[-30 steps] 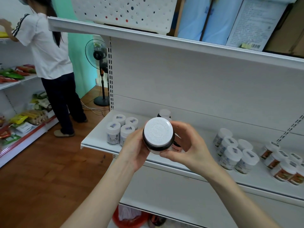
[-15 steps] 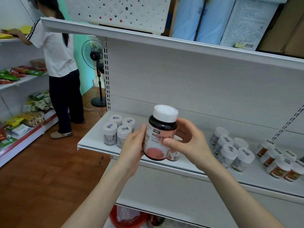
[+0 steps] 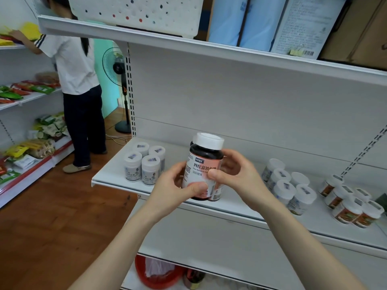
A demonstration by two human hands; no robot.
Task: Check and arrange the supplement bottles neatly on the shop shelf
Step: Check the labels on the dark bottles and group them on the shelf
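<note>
The left hand (image 3: 173,190) and right hand (image 3: 237,174) both grip the dark supplement bottle (image 3: 206,158) upright above the shelf (image 3: 117,183) near edge, its label (image 3: 200,171) facing the wearer, likely for checking

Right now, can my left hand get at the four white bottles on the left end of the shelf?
Likely yes: the four white bottles stand just left of the left hand, nothing between. But it grips the dark bottle, so release that first.
</note>
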